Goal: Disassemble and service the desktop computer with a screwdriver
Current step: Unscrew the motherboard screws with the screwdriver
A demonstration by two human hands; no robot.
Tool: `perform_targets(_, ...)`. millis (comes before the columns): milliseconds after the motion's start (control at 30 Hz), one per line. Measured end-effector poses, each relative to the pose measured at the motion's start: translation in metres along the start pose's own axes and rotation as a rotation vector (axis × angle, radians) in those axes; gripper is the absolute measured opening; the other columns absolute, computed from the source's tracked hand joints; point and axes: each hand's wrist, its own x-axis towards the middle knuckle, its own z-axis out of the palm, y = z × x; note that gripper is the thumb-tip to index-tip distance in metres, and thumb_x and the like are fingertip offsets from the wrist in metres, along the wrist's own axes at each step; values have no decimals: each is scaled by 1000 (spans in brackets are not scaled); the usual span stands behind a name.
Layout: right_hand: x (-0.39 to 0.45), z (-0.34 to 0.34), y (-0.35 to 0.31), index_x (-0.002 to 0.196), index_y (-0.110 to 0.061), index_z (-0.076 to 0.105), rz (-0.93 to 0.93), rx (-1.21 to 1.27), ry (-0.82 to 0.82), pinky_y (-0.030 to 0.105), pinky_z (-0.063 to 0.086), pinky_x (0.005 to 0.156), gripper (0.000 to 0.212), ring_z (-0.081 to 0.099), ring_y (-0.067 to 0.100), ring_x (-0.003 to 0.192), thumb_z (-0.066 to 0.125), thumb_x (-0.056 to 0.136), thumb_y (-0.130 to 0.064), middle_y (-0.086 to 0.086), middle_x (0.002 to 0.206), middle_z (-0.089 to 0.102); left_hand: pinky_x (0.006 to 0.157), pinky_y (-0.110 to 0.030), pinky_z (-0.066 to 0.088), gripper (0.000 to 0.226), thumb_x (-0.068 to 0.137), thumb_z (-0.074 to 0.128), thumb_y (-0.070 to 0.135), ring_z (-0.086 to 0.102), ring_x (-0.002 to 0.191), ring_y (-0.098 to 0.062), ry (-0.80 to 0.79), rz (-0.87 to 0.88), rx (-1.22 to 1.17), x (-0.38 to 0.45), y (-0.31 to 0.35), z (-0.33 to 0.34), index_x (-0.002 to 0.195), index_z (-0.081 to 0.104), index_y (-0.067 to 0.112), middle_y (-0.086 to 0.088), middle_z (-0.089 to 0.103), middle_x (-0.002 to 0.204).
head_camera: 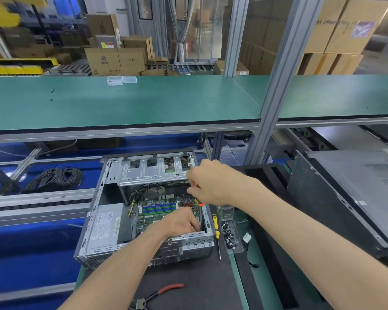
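An open desktop computer case (94,211) lies on the bench with its motherboard (157,209), power supply (105,222) and metal drive cage (152,171) exposed. My left hand (182,220) reaches down inside the case at its near right corner, fingers curled out of sight against the board. My right hand (211,182) hovers over the case's right side and pinches a thin orange cable (199,203) that runs down toward the board. A yellow-handled screwdriver (216,231) lies on the mat just right of the case, untouched.
A clear tray of dark screws (229,233) sits right of the screwdriver. Red-handled pliers (159,293) lie on the mat in front. A removed side panel (354,193) rests at right. A green shelf (143,99) runs overhead behind. Coiled black cables (56,179) lie at left.
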Motion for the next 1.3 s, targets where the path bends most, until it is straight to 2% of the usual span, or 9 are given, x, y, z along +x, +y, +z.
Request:
perform_targets(133,-2,-9,5,95,-20,66,-136,224,-155,38,51,73,22,57,18,89,63,81,-3,-2,100,60,68,-4,48,19,81,70,1,61,68,16,21,36,20,-1,-4,0,93,81,11,3,78,95)
perform_targets(300,-1,-4,9,87,-19,57,59,46,-18,37,40,66,35,49,26,75,56,94,-53,-2,76,44,87,-19,55,24,82,68,-1,69,93,-3,9,17,18,1,-3,1,100,80,10,1,77,105)
perform_targets(567,0,-7,9,98,-22,64,-138,299,-152,42,53,72,26,58,19,85,63,79,-4,-1,97,60,56,4,39,26,79,66,-1,56,61,21,33,5,39,3,-7,4,94,81,13,4,78,94)
perform_targets(733,0,0,10,85,-22,52,36,23,31,35,37,62,37,48,23,71,56,92,-58,-5,76,44,61,4,42,34,76,63,-3,59,73,18,9,-19,15,6,-8,4,100,79,15,5,76,106)
perform_targets(900,4,-1,8,92,-22,60,-59,161,-46,36,47,74,5,56,23,85,60,90,-17,-3,84,55,62,1,45,29,77,66,-1,60,71,16,6,-28,17,7,-11,6,97,80,15,6,77,100)
perform_targets(967,2,-6,11,96,-24,62,-101,286,-145,34,50,71,26,56,13,83,60,79,-5,-6,94,60,62,1,44,26,78,67,0,59,68,16,8,-26,22,7,-11,6,96,80,14,4,78,98)
perform_targets(1067,0,-5,10,88,-29,59,-22,205,-41,35,45,65,9,57,20,79,65,84,-33,-6,87,59,64,0,44,27,80,66,2,62,76,9,-1,-25,20,7,-9,5,99,80,15,4,77,103)
perform_targets(1133,2,-2,10,83,-23,55,69,-17,38,35,37,65,37,49,22,68,53,94,-58,-4,73,45,66,-1,45,27,80,66,3,67,87,1,-2,-24,15,6,-8,4,100,80,15,5,76,107)
perform_targets(1300,7,0,5,100,-17,61,-19,80,-40,34,35,71,12,51,29,86,55,97,-26,-1,78,45,59,4,41,30,78,66,-1,64,81,2,-7,-30,18,6,-8,4,100,80,15,3,77,104)
